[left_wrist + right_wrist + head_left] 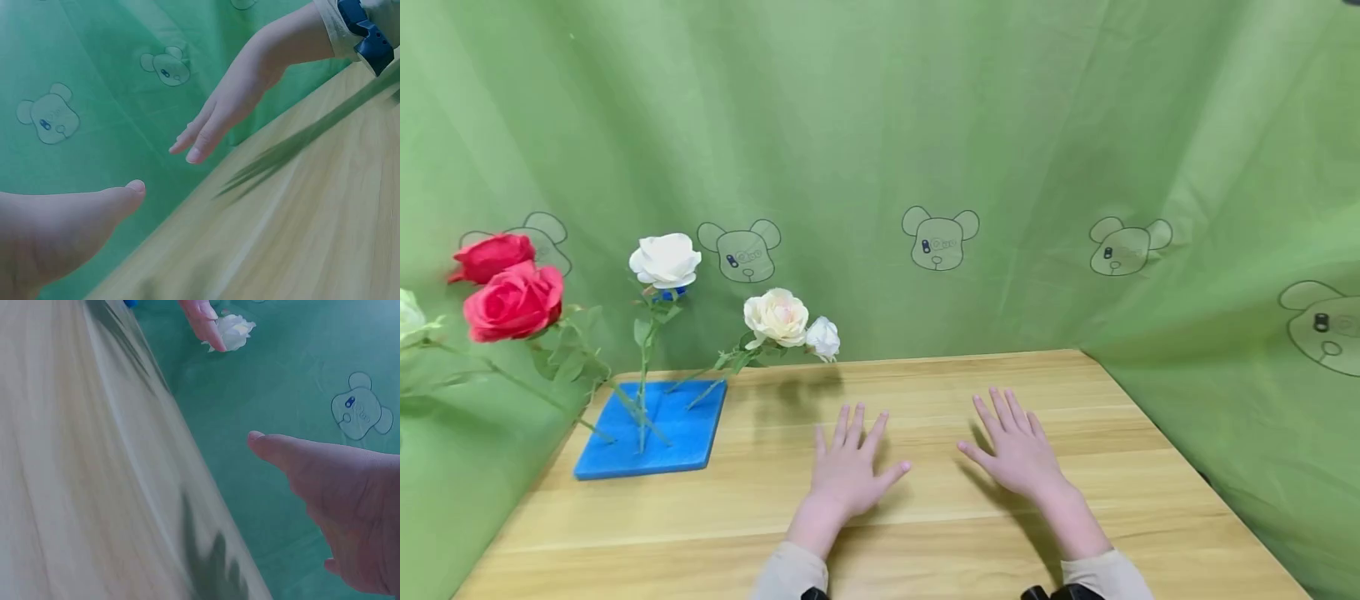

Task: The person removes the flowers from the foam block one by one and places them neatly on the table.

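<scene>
Both hands hover palm down over the wooden table (955, 550), fingers spread, holding nothing. My left hand (847, 475) is left of centre, my right hand (1017, 454) right of centre, with a gap between them. Nearest the left hand are a cream rose (777, 317) and a small white bud (823, 338), leaning out from a blue square base (685, 450). A white rose (665, 261) stands upright in that base. Two red roses, the front one (514, 302) overlapping the other (495, 257), lean left. A pale flower (411, 317) is cut off by the frame's left edge.
A green curtain (850, 150) printed with bear faces hangs behind the table and along its sides. Dark bands (374, 53) sit at the wrists over pale sleeves (1108, 575). Shadows of the hands fall on the tabletop.
</scene>
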Tool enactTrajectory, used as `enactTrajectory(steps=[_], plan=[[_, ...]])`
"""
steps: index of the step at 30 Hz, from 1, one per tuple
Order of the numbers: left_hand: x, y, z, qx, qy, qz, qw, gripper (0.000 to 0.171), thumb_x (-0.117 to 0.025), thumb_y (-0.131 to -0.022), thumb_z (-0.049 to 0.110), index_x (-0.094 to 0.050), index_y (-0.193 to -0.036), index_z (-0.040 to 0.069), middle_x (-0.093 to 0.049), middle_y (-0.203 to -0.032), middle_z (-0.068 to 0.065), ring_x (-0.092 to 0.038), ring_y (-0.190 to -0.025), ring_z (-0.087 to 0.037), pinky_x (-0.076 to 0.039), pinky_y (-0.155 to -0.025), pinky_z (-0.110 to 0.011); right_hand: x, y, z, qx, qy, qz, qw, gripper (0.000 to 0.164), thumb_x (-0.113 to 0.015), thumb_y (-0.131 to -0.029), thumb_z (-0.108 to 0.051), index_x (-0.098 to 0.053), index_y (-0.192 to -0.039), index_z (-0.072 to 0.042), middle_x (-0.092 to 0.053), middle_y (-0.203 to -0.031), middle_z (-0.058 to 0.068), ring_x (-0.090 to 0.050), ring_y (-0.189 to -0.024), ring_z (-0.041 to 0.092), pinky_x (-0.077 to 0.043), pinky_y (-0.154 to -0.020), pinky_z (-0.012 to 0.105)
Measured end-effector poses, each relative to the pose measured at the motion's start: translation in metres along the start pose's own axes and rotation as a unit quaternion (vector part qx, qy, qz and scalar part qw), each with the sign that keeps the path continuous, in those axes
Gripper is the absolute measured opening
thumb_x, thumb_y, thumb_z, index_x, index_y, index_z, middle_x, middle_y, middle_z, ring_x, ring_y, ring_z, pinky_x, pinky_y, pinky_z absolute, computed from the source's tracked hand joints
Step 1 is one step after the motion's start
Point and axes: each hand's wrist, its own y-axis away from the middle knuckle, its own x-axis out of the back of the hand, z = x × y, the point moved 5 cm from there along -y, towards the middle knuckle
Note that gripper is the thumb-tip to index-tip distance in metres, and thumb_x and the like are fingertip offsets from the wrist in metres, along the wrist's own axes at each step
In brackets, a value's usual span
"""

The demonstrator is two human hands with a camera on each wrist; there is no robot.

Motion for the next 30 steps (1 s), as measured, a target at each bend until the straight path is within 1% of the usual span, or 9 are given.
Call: enactTrajectory(steps=[5, 9, 12, 16, 19, 21, 25, 30], plan=[[0.015, 0.007, -0.012, 0.007, 0.005, 0.01, 0.9999, 0.08, -0.03, -0.091, 0.075, -0.018, -0.156, 0.032, -0.008, -0.165, -0.007, -0.001, -0.153, -0.032, -0.002, -0.119, -0.065, 0.007, -0.002, -0.008, 0.006, 0.007, 0.001, 1.0, 0.085, -0.05, -0.092, -0.063, -0.025, -0.155, -0.012, -0.015, -0.162, 0.021, -0.011, -0.15, 0.043, -0.011, -0.118, 0.066], [0.028, 0.014, -0.023, 0.013, 0.012, 0.023, 0.9996, 0.078, -0.033, -0.092, 0.074, -0.019, -0.156, 0.032, -0.008, -0.165, -0.006, -0.002, -0.154, -0.031, 0.0, -0.119, -0.065, 0.012, -0.005, -0.016, 0.011, 0.006, 0.008, 1.0, 0.083, -0.053, -0.092, -0.059, -0.026, -0.155, -0.012, -0.016, -0.162, 0.021, -0.011, -0.15, 0.043, -0.011, -0.119, 0.066], [0.036, 0.021, -0.032, 0.017, 0.004, 0.035, 0.9992, 0.077, -0.035, -0.092, 0.073, -0.018, -0.156, 0.033, -0.009, -0.165, -0.005, -0.003, -0.154, -0.032, -0.001, -0.12, -0.065, 0.014, -0.007, -0.023, 0.022, 0.011, 0.013, 1.0, 0.082, -0.055, -0.092, -0.057, -0.026, -0.155, -0.012, -0.017, -0.162, 0.02, -0.012, -0.15, 0.042, -0.012, -0.119, 0.065], [0.044, 0.03, -0.044, 0.021, -0.014, 0.047, 0.9986, 0.079, -0.031, -0.09, 0.076, -0.018, -0.156, 0.035, -0.012, -0.165, -0.006, -0.005, -0.154, -0.031, -0.002, -0.12, -0.065, 0.015, -0.01, -0.034, 0.036, 0.023, 0.02, 0.999, 0.082, -0.054, -0.092, -0.059, -0.026, -0.155, -0.013, -0.018, -0.162, 0.017, -0.013, -0.151, 0.04, -0.014, -0.12, 0.063], [0.047, 0.037, -0.057, 0.026, -0.025, 0.054, 0.9979, 0.08, -0.029, -0.089, 0.078, -0.018, -0.156, 0.036, -0.014, -0.164, -0.006, -0.006, -0.154, -0.031, -0.004, -0.12, -0.066, 0.015, -0.013, -0.042, 0.044, 0.026, 0.025, 0.998, 0.082, -0.055, -0.092, -0.058, -0.026, -0.155, -0.015, -0.02, -0.163, 0.015, -0.014, -0.151, 0.038, -0.015, -0.121, 0.061], [0.05, 0.041, -0.066, 0.032, -0.026, 0.057, 0.9975, 0.08, -0.03, -0.089, 0.078, -0.019, -0.156, 0.035, -0.015, -0.164, -0.006, -0.006, -0.154, -0.031, -0.004, -0.119, -0.067, 0.015, -0.015, -0.049, 0.051, 0.027, 0.029, 0.998, 0.082, -0.055, -0.092, -0.058, -0.026, -0.155, -0.015, -0.02, -0.163, 0.013, -0.016, -0.151, 0.037, -0.015, -0.121, 0.061], [0.056, 0.051, -0.087, 0.051, -0.03, 0.06, 0.9964, 0.079, -0.035, -0.09, 0.075, -0.021, -0.156, 0.033, -0.016, -0.164, -0.007, -0.006, -0.153, -0.032, -0.005, -0.119, -0.067, 0.015, -0.019, -0.063, 0.066, 0.031, 0.033, 0.997, 0.081, -0.054, -0.092, -0.06, -0.028, -0.155, -0.016, -0.022, -0.162, 0.012, -0.018, -0.151, 0.035, -0.018, -0.121, 0.059], [0.067, 0.064, -0.109, 0.064, -0.053, 0.077, 0.9936, 0.077, -0.043, -0.091, 0.071, -0.027, -0.154, 0.03, -0.022, -0.163, -0.01, -0.013, -0.152, -0.035, -0.005, -0.118, -0.069, 0.014, -0.024, -0.084, 0.09, 0.028, 0.04, 0.995, 0.081, -0.054, -0.091, -0.06, -0.03, -0.154, -0.015, -0.027, -0.161, 0.012, -0.022, -0.15, 0.034, -0.02, -0.121, 0.057]])
